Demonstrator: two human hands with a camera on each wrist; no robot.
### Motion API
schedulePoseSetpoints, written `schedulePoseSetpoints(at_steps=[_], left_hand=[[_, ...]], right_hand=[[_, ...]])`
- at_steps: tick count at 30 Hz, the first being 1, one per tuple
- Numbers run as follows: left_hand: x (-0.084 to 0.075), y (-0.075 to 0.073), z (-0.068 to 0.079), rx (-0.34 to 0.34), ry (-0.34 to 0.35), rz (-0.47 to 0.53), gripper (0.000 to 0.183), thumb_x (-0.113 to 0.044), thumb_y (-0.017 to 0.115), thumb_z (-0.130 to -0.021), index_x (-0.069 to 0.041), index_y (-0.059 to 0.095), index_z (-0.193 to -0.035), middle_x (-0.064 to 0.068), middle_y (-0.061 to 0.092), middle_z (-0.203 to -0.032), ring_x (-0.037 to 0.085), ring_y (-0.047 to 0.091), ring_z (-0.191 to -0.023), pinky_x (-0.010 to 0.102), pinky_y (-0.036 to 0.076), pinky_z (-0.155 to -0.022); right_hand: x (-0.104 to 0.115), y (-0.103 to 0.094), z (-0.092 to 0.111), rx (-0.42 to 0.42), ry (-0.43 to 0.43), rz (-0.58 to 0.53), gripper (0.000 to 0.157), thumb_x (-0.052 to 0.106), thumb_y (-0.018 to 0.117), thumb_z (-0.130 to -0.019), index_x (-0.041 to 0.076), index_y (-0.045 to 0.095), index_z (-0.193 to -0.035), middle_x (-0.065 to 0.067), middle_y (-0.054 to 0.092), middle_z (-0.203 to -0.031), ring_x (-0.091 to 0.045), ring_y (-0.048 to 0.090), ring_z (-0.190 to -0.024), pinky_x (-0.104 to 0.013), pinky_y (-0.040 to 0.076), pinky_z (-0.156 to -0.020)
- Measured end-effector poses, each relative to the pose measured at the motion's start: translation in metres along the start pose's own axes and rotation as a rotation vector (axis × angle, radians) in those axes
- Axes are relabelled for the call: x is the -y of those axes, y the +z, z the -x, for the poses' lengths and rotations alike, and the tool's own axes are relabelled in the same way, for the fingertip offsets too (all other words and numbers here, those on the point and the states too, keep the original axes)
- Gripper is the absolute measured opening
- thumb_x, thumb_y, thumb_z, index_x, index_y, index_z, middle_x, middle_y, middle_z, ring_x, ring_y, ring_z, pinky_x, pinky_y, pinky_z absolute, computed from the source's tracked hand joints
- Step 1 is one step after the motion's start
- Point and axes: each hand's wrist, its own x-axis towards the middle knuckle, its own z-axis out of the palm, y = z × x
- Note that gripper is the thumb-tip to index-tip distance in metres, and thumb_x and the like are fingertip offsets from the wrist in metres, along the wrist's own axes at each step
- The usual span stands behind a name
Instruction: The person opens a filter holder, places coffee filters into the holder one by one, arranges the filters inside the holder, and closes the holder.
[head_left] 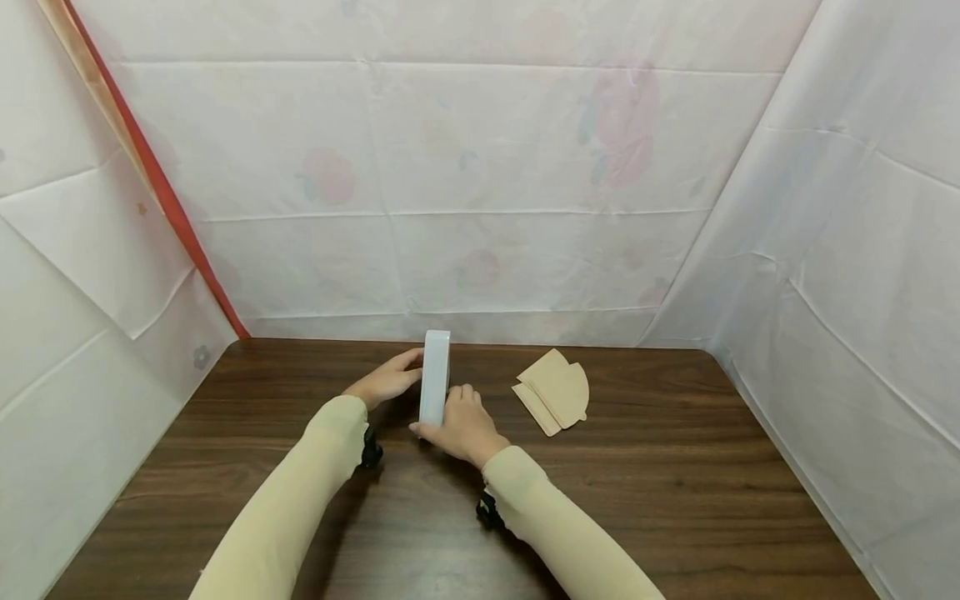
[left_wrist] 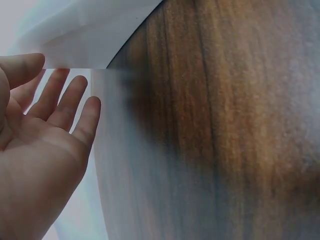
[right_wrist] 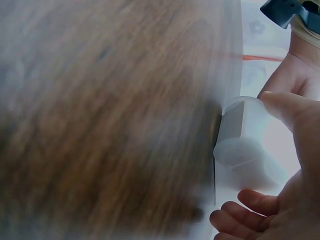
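Observation:
A narrow white box-like holder (head_left: 435, 379) stands upright between the two hands at mid table. My left hand (head_left: 387, 381) holds its left side; in the left wrist view the thumb (left_wrist: 25, 67) overlaps a white panel (left_wrist: 92, 47), and the panel's edge covers some fingertips. The right hand (head_left: 463, 427) grips the holder low down, thumb across the near edge and fingers along the right side. From the right wrist, a rounded shape shows in the white holder (right_wrist: 240, 152), with curved fingers (right_wrist: 245, 215) beside it.
Tan cone-shaped paper coffee filters (head_left: 562, 387) lie overlapped to the right of the holder on the dark wood table (head_left: 675, 467). White patterned sheets (head_left: 480, 167) hang behind and at both sides. A red strip (head_left: 161, 179) runs down the left corner.

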Motion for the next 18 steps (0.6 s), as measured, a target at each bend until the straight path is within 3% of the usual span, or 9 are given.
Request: schedulePoseSetpoints(at_steps=[18], left_hand=[[0.003, 0.0021, 0.0063, -0.012, -0.003, 0.006, 0.05, -0.02, 0.046, -0.108, -0.007, 0.034, -0.155, 0.019, 0.037, -0.154, 0.04, 0.033, -0.141, 0.061, 0.029, -0.11]], right_hand=[[0.0043, -0.0028, 0.0052, -0.021, -0.022, -0.031, 0.083, 0.057, 0.069, -0.089, -0.01, 0.047, -0.132, -0.015, 0.05, -0.113, -0.024, 0.046, -0.096, -0.035, 0.05, -0.08]])
